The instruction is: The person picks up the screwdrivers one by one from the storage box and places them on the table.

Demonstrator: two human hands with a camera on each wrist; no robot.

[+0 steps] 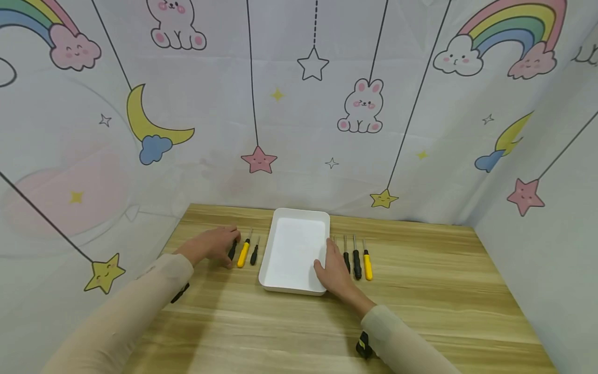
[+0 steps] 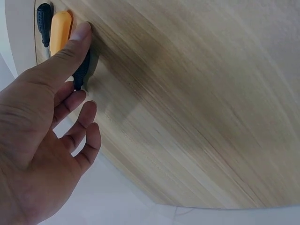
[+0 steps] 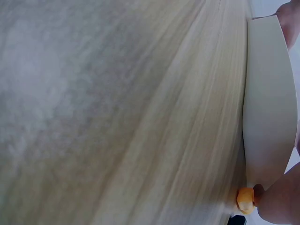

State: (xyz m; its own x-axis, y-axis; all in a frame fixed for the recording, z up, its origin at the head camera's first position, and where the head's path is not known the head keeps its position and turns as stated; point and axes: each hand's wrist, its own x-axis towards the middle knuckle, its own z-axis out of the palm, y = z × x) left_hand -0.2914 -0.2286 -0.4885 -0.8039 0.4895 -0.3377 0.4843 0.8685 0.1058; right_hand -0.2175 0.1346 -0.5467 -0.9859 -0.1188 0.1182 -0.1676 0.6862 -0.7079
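In the head view a white tray (image 1: 299,249) lies mid-table. Left of it is a short row: a black-handled screwdriver (image 1: 232,251), a yellow-handled screwdriver (image 1: 243,253) and a small black screwdriver (image 1: 254,255). My left hand (image 1: 217,246) is at the outermost one; in the left wrist view its thumb and curled fingers hold that black handle (image 2: 81,72). My right hand (image 1: 335,270) lies over the tray's right rim, fingers fairly straight, thumb out over the tray's inside. In the right wrist view a fingertip meets an orange-yellow handle (image 3: 245,200) beside the tray wall (image 3: 269,103).
Right of the tray lie more screwdrivers, two with black handles (image 1: 357,265) and one with a yellow handle (image 1: 367,266); another is mostly under my right hand. A black device (image 1: 364,345) shows below the right sleeve. Patterned cloth (image 1: 317,171) hangs behind the wooden table (image 1: 430,291).
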